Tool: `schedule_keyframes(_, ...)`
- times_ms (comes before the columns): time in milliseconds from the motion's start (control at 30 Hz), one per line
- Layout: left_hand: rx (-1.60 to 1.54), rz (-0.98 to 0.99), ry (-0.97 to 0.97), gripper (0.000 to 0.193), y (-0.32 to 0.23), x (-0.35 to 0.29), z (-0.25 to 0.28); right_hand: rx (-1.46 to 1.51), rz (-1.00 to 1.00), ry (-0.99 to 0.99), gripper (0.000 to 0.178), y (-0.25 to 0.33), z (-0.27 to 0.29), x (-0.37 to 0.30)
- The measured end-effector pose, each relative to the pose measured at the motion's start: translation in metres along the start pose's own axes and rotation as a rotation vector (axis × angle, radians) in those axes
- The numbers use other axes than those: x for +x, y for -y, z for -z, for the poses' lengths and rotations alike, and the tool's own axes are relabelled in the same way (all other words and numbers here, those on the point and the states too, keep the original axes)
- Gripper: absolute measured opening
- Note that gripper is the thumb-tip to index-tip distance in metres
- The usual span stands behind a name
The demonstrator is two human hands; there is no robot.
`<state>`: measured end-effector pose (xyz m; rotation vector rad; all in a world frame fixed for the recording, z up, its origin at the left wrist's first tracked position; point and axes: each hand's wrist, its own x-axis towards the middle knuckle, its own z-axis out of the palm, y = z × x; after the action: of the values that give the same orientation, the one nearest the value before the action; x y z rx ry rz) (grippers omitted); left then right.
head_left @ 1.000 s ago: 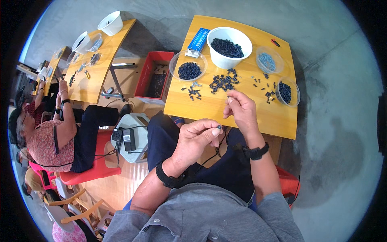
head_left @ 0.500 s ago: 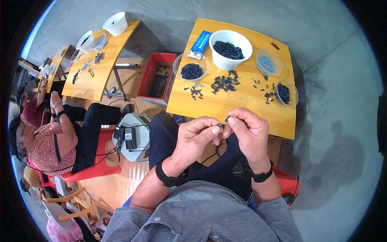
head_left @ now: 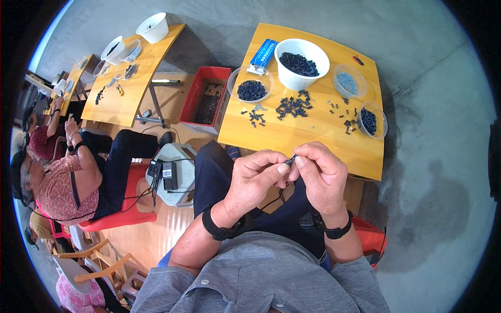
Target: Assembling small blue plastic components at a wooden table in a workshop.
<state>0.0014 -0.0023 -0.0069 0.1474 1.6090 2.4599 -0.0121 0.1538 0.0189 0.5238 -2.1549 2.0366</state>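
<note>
My left hand [head_left: 258, 180] and my right hand [head_left: 321, 175] meet above my lap, in front of the wooden table [head_left: 292, 135]. Together their fingertips pinch a small dark part [head_left: 292, 159]; both hands touch it. On the table lie scattered small dark parts [head_left: 292, 107]. Behind them stands a white bowl [head_left: 301, 56] full of dark parts, with a clear dish of dark parts [head_left: 251, 89] to its left. At the right stand a clear dish of grey parts [head_left: 346, 82] and another clear dish of dark parts [head_left: 369, 121].
A blue box [head_left: 263, 52] lies at the table's back left. A red crate [head_left: 204, 101] sits on the floor to the left. A seated person [head_left: 73, 175] works at another wooden table [head_left: 125, 78] with white bowls. A white stool [head_left: 172, 172] carries black devices.
My right hand has come back from the table to my lap and joined my left hand. Both now pinch the small dark part together.
</note>
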Motion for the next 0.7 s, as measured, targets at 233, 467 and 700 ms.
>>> schedule_keyframes(233, -0.04, 0.03, 0.061, 0.013, -0.0016, 0.0006, 0.0008, -0.014, 0.04, 0.034, 0.008, -0.0018, 0.0015, -0.0009)
schedule_keyframes(467, -0.122, 0.066, 0.096, 0.013, -0.0026, 0.0006, -0.0002, -0.015, 0.071, 0.062, 0.007, -0.0002, 0.0036, 0.0004)
schedule_keyframes(700, -0.148, 0.077, 0.074, 0.013, 0.0012, 0.0006, -0.0016, -0.106, 0.127, 0.105, 0.006, -0.0019, 0.0073, 0.0033)
